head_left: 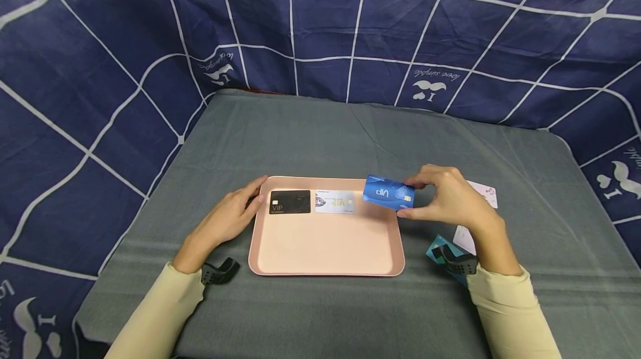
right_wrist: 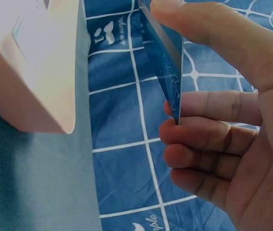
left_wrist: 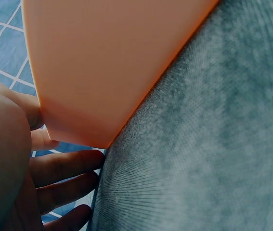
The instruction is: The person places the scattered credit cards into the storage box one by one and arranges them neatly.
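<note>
In the head view my right hand (head_left: 448, 195) pinches a blue VIP card (head_left: 388, 192) by its right end, thumb against fingers. That card is tilted over the upper right of a pink tray (head_left: 325, 247); the right wrist view shows it edge-on, with the other fingers loosely bent below. My left hand (head_left: 227, 217) holds the tray's far left corner between thumb and index finger, its other fingers beside the wall. Inside the tray, along the far side, lie a black VIP card (head_left: 290, 202) and, right of it, a white VIP card (head_left: 334, 202).
Right of the tray, a pinkish-white card (head_left: 484, 193), a pale card (head_left: 464, 240) and a teal card (head_left: 437, 247) lie on the grey cloth (head_left: 310, 136), partly hidden by my right forearm and wrist mount. A blue checked curtain (head_left: 320, 25) surrounds the table.
</note>
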Demonstrator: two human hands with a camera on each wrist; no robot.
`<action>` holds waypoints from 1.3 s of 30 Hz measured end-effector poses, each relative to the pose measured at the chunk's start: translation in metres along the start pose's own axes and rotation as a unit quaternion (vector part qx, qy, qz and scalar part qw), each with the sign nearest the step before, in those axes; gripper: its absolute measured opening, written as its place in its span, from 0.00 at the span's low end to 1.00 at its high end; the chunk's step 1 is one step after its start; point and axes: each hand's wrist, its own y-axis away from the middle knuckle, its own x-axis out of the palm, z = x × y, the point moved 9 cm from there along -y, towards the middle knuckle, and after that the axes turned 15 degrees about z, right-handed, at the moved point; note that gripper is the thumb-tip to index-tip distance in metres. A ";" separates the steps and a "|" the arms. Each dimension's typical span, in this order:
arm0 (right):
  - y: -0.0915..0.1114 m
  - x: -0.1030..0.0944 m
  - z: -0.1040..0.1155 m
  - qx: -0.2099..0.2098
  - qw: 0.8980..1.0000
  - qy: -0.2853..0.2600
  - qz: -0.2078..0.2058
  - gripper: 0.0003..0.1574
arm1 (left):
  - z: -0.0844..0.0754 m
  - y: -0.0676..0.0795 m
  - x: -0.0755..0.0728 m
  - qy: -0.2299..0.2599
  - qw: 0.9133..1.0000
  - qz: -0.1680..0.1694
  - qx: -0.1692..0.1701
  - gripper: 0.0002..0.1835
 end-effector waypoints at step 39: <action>-0.039 0.017 0.048 -0.089 0.996 -0.011 0.029 0.31 | 0.001 0.000 0.001 0.003 1.000 0.007 -0.012 0.25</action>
